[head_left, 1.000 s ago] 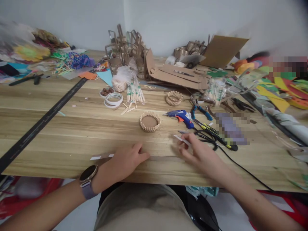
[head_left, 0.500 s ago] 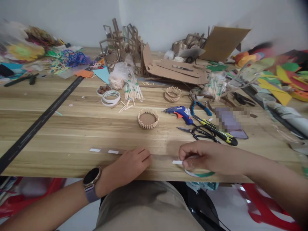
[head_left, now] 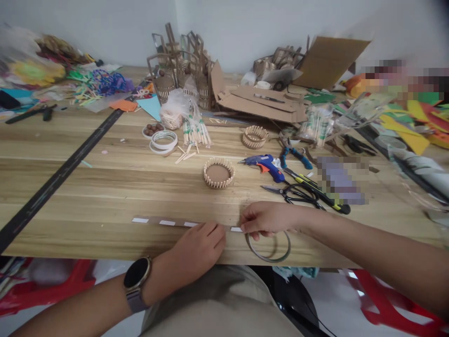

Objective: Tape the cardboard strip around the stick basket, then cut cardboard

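A thin brown strip [head_left: 150, 220] lies along the front of the table, with several white tape pieces [head_left: 167, 223] spaced on it. My left hand [head_left: 201, 245] rests on the strip with its fingers bent and close together, pressing it to the wood; the fingertips are partly hidden. Just to the right, my right hand [head_left: 264, 219] is closed in a pinch on a roll of tape [head_left: 269, 259], which hangs below the fingers as a thin ring. Near those fingertips a white tape piece [head_left: 236, 230] sits on the strip.
Beyond my hands stand a round stick-walled basket [head_left: 218, 174] and another [head_left: 255, 136]. A glue gun [head_left: 264, 164], scissors [head_left: 298, 193], a yellow-black cutter [head_left: 319, 189] and pliers [head_left: 296, 157] lie at the right. Tape rolls [head_left: 163, 142] and cardboard [head_left: 263, 100] are farther back.
My right hand has moved left along the strip with the tape roll, closer to my left hand. Another white piece now shows beside my left hand, whose fingers are more bent.
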A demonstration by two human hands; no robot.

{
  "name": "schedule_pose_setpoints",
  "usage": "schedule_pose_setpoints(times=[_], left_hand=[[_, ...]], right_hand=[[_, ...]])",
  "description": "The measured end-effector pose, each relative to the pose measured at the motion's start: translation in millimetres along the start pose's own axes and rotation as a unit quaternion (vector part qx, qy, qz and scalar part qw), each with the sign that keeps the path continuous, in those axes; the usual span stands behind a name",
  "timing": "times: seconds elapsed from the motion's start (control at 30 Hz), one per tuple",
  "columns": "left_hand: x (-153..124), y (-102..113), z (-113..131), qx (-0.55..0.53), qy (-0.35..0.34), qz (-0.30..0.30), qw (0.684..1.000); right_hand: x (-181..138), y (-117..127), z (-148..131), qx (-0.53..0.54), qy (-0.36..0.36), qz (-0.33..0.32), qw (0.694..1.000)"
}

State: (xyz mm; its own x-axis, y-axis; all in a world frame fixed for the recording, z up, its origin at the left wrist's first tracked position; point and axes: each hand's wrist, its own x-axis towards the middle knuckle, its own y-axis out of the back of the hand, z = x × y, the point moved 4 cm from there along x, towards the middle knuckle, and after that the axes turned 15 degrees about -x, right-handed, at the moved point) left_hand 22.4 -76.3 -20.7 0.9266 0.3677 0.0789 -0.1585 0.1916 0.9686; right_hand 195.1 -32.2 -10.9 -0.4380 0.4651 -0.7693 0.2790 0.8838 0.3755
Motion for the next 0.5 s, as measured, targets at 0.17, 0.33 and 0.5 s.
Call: schedule_pose_setpoints(times=[0.17, 0.33, 0.5], left_hand=[[1.6, 0.0, 0.1, 0.005, -0.001, 0.000, 1.000], [2.9, 0.2, -0.3, 0.011, 0.000, -0.007, 1.000], [3.2, 0.5, -0.3, 0.008, 0.004, -0.017, 1.000]], right_hand=[[2.8, -0.6, 1.1, -0.015, -0.011, 0.015, 1.000], [5.3, -2.0, 2.2, -0.028, -0.012, 0.021, 0.999], [4.2, -1.9, -2.0, -0.034, -0.041, 0.021, 0.998]])
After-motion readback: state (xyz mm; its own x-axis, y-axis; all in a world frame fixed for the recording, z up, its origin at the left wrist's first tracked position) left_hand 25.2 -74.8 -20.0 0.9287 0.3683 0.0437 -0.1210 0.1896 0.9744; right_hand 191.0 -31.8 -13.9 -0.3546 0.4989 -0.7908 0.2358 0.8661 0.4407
